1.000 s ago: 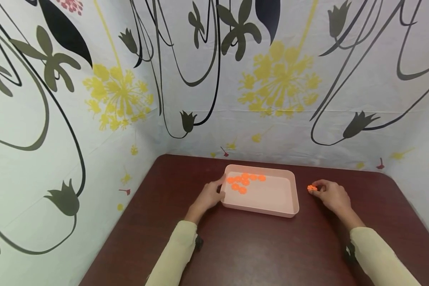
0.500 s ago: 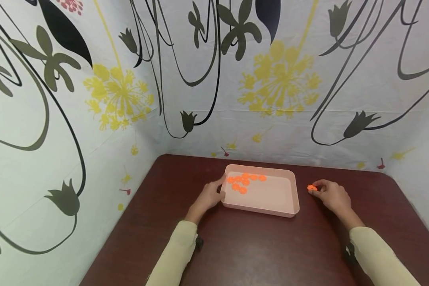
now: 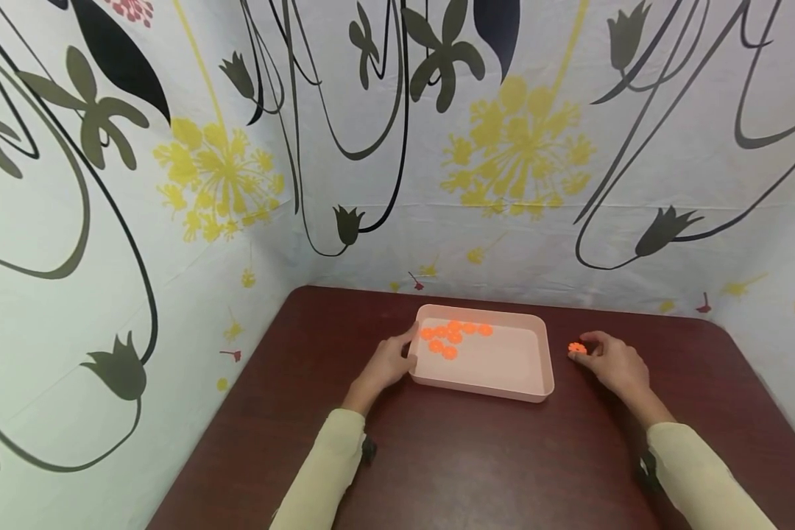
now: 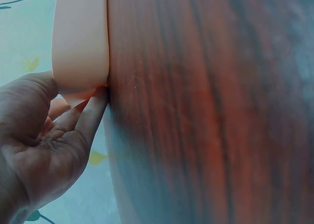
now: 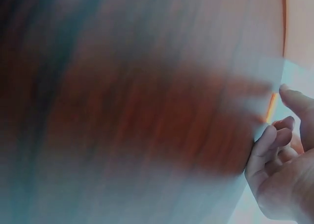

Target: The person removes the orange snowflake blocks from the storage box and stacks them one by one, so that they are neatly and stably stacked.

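Note:
A shallow pink tray (image 3: 497, 368) rests on the table, with several orange flower-shaped pieces (image 3: 454, 337) lying flat toward its left and back. My left hand (image 3: 389, 362) holds the tray's left end; the left wrist view has the thumb at the rim and fingers against the outer wall. To the right of the tray, my right hand (image 3: 615, 362) pinches one more orange flower-shaped piece (image 3: 577, 349) between thumb and finger, at the tabletop. That held piece (image 5: 271, 107) shows edge-on as a thin bright strip in the right wrist view, while the other fingers curl beside it.
A dark reddish-brown table (image 3: 477, 464) spreads under both arms. White cloth (image 3: 371, 177) printed with flowers and stems hangs behind the table's far edge and along its sides.
Very little differs. The right hand and its orange piece stay at almost the same spot, with the piece a touch more exposed. The left hand and the tray have not moved.

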Demonstrator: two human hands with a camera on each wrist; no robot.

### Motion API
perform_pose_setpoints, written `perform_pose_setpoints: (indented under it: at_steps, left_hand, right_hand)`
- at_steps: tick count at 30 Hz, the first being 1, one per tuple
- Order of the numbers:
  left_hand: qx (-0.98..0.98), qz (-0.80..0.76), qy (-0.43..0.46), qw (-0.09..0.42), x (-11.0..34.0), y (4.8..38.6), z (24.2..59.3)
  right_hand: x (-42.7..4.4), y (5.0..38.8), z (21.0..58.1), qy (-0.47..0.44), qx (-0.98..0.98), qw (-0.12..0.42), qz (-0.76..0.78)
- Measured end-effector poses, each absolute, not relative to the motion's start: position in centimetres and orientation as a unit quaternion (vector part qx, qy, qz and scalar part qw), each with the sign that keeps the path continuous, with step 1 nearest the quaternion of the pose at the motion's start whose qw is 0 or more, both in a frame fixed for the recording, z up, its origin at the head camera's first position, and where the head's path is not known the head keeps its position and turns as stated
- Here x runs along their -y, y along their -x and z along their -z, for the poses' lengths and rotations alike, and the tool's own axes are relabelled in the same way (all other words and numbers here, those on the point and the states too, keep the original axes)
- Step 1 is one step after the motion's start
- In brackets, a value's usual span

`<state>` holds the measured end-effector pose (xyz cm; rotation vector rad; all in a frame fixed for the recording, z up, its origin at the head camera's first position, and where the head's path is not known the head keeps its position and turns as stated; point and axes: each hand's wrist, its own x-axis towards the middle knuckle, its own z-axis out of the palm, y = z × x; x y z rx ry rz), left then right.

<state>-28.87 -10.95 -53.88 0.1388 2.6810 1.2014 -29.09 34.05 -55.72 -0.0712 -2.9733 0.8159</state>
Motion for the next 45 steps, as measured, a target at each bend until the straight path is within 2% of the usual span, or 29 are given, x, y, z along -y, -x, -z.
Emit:
perform_pose_setpoints:
  at_steps: [13, 21, 28, 39, 41, 45]
  left_hand:
    - [-0.909, -0.401, -0.052, 0.103, 11.0, 28.9, 53.9]
    - [-0.909, -0.399, -0.052, 0.108, 10.9, 28.9, 53.8]
    - [-0.912, -0.393, -0.044, 0.108, 10.9, 28.9, 53.7]
    - [-0.912, -0.395, -0.045, 0.106, 10.9, 28.9, 53.6]
    - [-0.911, -0.397, -0.046, 0.105, 10.9, 28.9, 53.6]
    - [-0.909, -0.401, -0.047, 0.105, 10.9, 28.9, 53.6]
  right_hand:
    - [-30.4, 28.7, 53.7, -0.020, 0.942, 0.137, -0.304]
    - [-27.3, 28.9, 52.4, -0.057, 0.921, 0.167, -0.347]
    - [-24.3, 28.9, 51.7, -0.036, 0.912, 0.126, -0.388]
    - [-20.8, 30.2, 52.5, -0.063, 0.867, -0.015, -0.494]
    - [-20.5, 30.7, 53.0, -0.068, 0.851, -0.024, -0.520]
    - [-19.7, 31.5, 53.7, -0.069, 0.857, -0.003, -0.511]
